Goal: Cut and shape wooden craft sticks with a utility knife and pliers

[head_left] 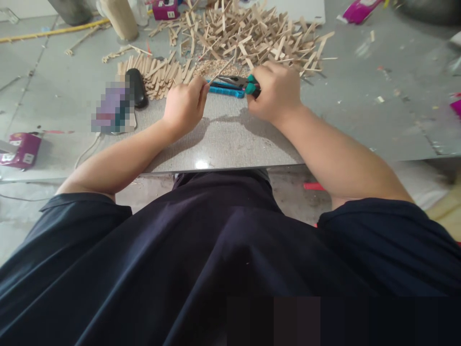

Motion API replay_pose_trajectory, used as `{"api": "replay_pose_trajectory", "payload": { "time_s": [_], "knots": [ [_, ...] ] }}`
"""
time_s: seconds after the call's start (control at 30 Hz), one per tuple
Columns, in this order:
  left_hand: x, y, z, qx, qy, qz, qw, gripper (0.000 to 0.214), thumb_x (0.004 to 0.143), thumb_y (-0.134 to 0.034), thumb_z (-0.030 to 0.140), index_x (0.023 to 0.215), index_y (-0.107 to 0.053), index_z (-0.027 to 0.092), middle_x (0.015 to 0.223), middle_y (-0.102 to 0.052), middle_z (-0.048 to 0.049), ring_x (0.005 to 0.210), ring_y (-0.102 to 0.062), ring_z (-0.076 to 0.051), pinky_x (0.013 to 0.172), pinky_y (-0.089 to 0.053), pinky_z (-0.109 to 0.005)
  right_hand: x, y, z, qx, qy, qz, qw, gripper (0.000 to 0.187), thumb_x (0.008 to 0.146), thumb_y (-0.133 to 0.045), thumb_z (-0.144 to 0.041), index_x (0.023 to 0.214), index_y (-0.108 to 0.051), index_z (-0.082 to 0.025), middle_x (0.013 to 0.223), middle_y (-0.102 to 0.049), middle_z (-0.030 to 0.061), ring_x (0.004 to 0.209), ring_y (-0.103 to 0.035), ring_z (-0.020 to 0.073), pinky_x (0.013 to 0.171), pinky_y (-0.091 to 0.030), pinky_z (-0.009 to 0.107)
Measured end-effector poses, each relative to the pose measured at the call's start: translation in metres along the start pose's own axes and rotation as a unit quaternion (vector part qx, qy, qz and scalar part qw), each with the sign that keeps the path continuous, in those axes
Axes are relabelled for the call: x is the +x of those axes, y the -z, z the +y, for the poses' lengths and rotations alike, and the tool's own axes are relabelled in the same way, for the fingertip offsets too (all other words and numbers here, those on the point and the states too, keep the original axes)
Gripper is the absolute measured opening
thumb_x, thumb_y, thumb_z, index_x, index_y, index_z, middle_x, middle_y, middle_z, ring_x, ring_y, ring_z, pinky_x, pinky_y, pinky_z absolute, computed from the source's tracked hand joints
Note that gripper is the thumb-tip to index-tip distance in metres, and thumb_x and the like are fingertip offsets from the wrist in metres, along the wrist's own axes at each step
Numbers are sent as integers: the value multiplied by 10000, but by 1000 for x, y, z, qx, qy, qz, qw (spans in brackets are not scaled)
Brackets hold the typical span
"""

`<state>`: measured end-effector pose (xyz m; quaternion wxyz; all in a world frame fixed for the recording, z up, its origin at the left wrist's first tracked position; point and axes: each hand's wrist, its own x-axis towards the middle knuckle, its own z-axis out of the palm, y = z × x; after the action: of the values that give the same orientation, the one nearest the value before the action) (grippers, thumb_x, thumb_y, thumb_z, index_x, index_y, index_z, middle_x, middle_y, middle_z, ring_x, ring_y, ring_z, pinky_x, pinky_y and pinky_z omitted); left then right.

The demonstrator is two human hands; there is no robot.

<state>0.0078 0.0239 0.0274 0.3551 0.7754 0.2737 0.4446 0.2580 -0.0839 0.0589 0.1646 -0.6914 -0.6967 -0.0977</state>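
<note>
Stick (221,71) held in left hand (185,106), just on near side of pile (248,36). Left fingers closed, pinching its near end. Right hand (278,91) wrapped round pliers (238,81), also near side of pile; plier tips at the stick, can't tell if they bite it. Blue tool (226,90) same side of pile. Chips (205,68) at pile's near edge. Black case (136,88) left of pile.
</note>
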Motion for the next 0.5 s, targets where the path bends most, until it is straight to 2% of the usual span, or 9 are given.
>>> {"api": "replay_pose_trajectory", "payload": {
  "time_s": [0.13,0.2,0.27,0.4,0.5],
  "knots": [
    [-1,-2,0,-43,40,-60,996,284,1081,-679,299,797,-671,310,587,-595,13,629,-429,-200,739,-350,-339,2,0,6,2,10,-19,1000,215,933,-675,-349,1137,-743,-350,1267,-794,141,1238,-682,440,946,-514,615],
    [-2,-4,0,-78,84,-94,989,328,1114,-620,313,789,-663,300,551,-627,14,550,-464,-176,651,-353,-337,2,1,9,7,17,-17,1000,206,966,-662,-386,1155,-745,-390,1216,-804,118,1258,-652,441,956,-503,627],
    [-3,-8,1,-131,134,-125,974,389,1159,-571,374,786,-649,291,533,-628,19,490,-456,-150,571,-333,-331,1,3,10,6,18,-14,1000,237,982,-656,-410,1203,-740,-408,1252,-802,111,1298,-630,447,979,-505,634],
    [-6,-12,13,-212,208,-133,946,435,1213,-522,361,809,-636,246,542,-625,32,477,-473,-97,553,-387,-254,-1,6,7,23,0,-11,1000,313,999,-649,-426,1294,-728,-357,1426,-739,149,1365,-633,477,1071,-508,658],
    [-11,-15,29,-223,253,-116,934,446,1235,-488,331,824,-621,219,562,-624,38,470,-518,-72,571,-436,-192,-1,8,6,35,-14,-7,999,332,1027,-615,-422,1338,-723,-384,1443,-725,139,1369,-639,482,1100,-510,677]
  ]
}}
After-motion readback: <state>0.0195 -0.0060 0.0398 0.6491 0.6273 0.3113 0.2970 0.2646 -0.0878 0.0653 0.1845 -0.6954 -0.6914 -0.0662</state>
